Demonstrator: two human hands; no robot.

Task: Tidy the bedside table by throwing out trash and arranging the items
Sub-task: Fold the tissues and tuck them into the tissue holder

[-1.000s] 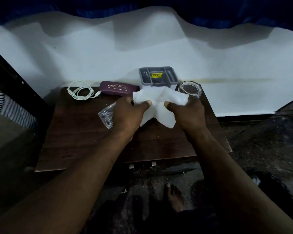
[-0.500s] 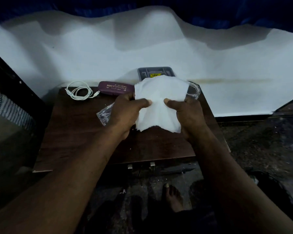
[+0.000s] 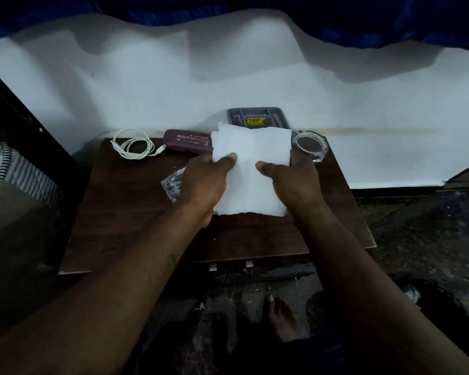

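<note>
Both hands pinch a white paper tissue flat between them above the middle of the dark wooden bedside table. The left hand closes its thumb over the sheet's left edge with the fingers hidden behind; the right hand does the same on the right edge. The tissue is spread open, its lower edge ragged.

Just beside the left hand, partly hidden by it, a crumpled clear plastic wrapper lies on the tabletop. Along the far edge sit a coiled white charging cable at the left, a maroon spectacle case marked "PRINCE OPTICALS" next to it, a grey compartmented organiser tray with a yellow label behind the tissue, and a clear glass ashtray at the right.
</note>
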